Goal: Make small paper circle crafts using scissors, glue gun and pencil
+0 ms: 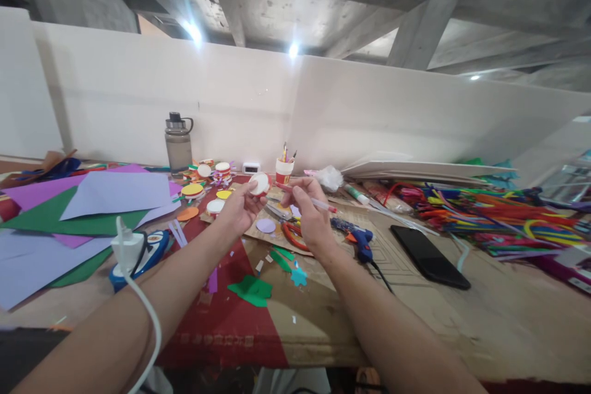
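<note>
My left hand (pixel 244 206) is closed around a small round drum-like piece (pixel 260 184) with a white face and a red rim, its face tilted toward me. A red pen (pixel 322 204) with a clear barrel is pinched in my right hand (pixel 310 209). The pen's red end points left toward the piece, with a small gap between them. Below my hands lie scissors with red handles (pixel 292 235) and a lilac paper disc (pixel 265 225). Similar drum-like pieces, one with a yellow top (pixel 192 189) and one with a white top (pixel 215 206), stand left of my hands.
Paper sheets (pixel 115 196) and a blue power strip (pixel 138 265) lie left. A bottle (pixel 178 148) and a paper cup (pixel 284 169) of pens stand behind. Rightward are a blue glue gun (pixel 364 243), a phone (pixel 429 257) and pipe cleaners (pixel 484 212). A white cable (pixel 150 314) crosses my left forearm.
</note>
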The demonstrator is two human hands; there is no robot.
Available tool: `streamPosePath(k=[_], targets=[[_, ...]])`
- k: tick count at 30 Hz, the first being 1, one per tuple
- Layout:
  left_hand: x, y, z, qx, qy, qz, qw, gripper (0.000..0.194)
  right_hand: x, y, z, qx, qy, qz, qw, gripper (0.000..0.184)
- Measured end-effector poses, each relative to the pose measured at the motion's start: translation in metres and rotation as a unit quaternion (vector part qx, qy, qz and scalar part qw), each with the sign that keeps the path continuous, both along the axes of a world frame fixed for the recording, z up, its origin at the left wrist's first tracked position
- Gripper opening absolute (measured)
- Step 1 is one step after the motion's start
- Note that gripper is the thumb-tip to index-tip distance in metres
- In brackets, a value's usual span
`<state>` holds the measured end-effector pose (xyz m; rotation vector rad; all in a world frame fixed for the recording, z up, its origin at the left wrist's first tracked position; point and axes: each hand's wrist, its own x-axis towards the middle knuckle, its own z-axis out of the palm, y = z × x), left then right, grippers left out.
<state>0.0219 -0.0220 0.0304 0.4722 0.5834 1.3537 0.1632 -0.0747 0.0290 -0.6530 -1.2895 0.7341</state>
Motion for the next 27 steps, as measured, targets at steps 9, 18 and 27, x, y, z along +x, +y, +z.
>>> streamPosePath(k=[9, 18, 27], targets=[[0.0014, -0.0011, -0.0002, 0.022, -0.003, -0.004, 1.000, 0.013, 0.0006, 0.0010, -0.0025, 0.009, -0.042, 0.002, 0.999, 0.015], [0.0023, -0.0017, -0.0007, 0.040, -0.001, -0.004, 0.999, 0.007, 0.0008, 0.0012, -0.0023, 0.015, -0.056, -0.002, 0.998, 0.015], [0.0030, -0.0017, -0.0018, 0.047, -0.003, -0.011, 0.999, 0.006, -0.0002, 0.0012, -0.0028, 0.021, -0.055, -0.001, 0.998, 0.014]])
